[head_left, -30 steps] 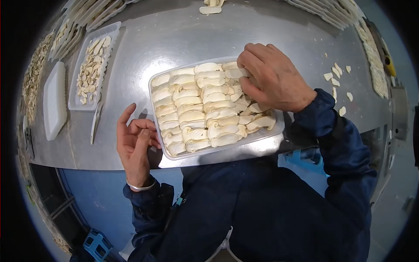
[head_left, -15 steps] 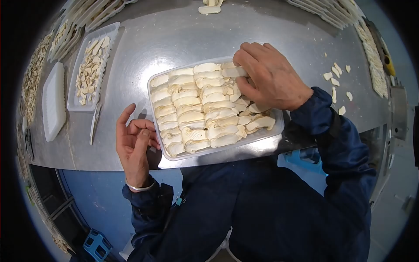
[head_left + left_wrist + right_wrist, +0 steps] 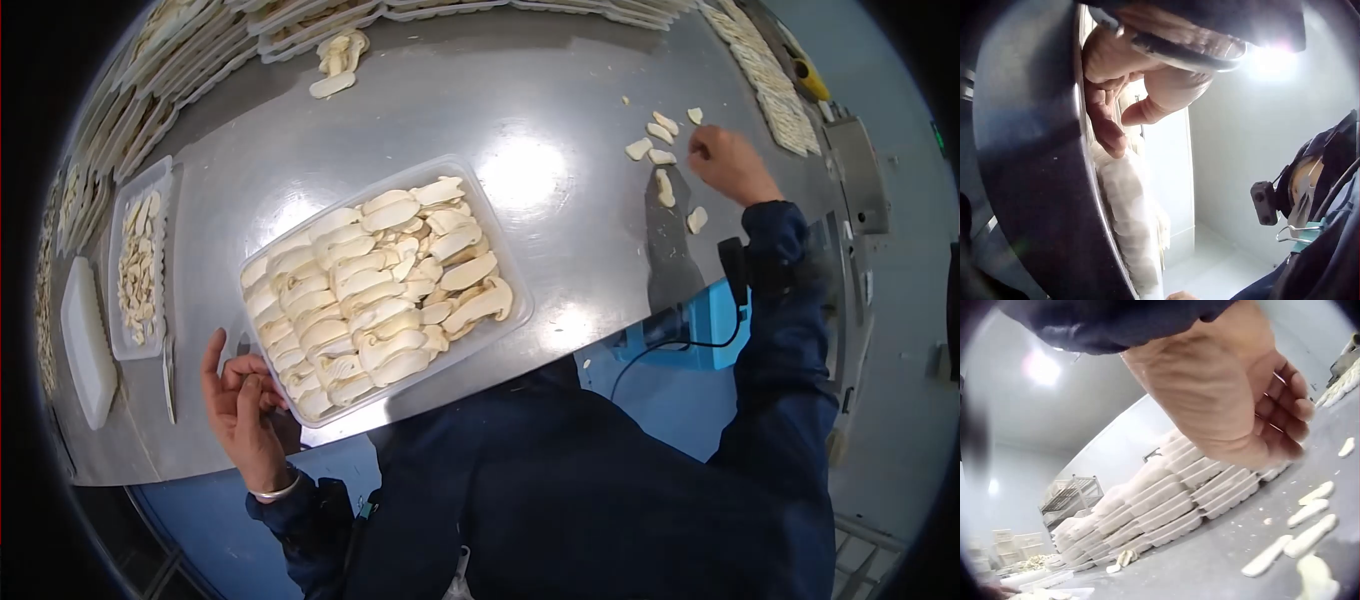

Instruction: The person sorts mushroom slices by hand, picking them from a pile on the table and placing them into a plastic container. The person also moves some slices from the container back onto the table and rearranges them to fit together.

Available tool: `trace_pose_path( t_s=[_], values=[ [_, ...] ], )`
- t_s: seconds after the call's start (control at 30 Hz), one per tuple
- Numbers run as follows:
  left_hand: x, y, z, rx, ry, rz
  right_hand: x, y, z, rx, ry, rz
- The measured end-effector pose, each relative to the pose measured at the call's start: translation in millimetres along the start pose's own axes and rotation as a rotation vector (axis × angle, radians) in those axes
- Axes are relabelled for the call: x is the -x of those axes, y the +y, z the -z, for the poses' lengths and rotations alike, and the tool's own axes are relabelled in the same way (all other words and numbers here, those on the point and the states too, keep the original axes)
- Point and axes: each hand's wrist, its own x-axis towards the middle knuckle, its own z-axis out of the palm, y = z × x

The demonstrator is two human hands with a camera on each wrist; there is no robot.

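A clear tray (image 3: 525, 300) holds overlapping rows of pale mushroom slices (image 3: 385, 215) near the table's front edge. My left hand (image 3: 245, 415) rests at the tray's left side, fingers bent loosely; in the left wrist view the hand (image 3: 1141, 81) has its fingertips at the tray's rim. Away from the tray, my right hand (image 3: 735, 165) hovers beside several loose slices (image 3: 661, 157) on the right. In the right wrist view the hand (image 3: 1222, 394) is above the table with relaxed, slightly bent fingers and nothing in them, and slices (image 3: 1311, 535) lie below.
At the left stand a tray of small pieces (image 3: 138, 270), a white tray (image 3: 88, 345) and a knife (image 3: 169, 380). Stacked trays (image 3: 200, 60) line the back. A few slices (image 3: 335, 84) lie at the back; a row of slices (image 3: 765, 85) is at the far right.
My right hand has left the tray and moved right to the loose slices. The head view has shifted, placing the tray lower and further left in it. My left hand stays beside the tray.
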Motion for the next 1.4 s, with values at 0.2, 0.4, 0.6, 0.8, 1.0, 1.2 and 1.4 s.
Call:
trace_pose_path(
  t_s=[0.2,0.4,0.6,0.8,1.0,1.2,1.4],
  values=[
    [-0.5,0.6,0.3,-0.023,0.013,0.021,10.8,-33.4,-20.5,-0.209,0.248,0.024],
    [-0.1,0.8,-0.8,-0.034,0.025,0.017,5.3,-61.5,-19.4,-0.262,0.157,-0.005],
    [0.2,0.3,0.2,-0.035,0.010,0.004,13.4,-79.2,-20.2,-0.189,0.180,0.146],
    [0.5,0.6,1.0,-0.033,-0.007,0.007,27.0,-86.5,-16.2,-0.398,0.226,0.023],
    [0.4,1.1,0.7,-0.013,-0.013,-0.004,19.8,-83.6,-31.6,-0.299,0.195,0.058],
    [0.4,2.2,0.7,0.039,-0.029,0.000,20.9,-101.3,-25.4,-0.334,0.219,0.060],
    [-0.1,4.0,0.0,0.035,-0.035,0.017,26.3,-206.8,13.7,-0.450,0.390,0.558]
  ],
)
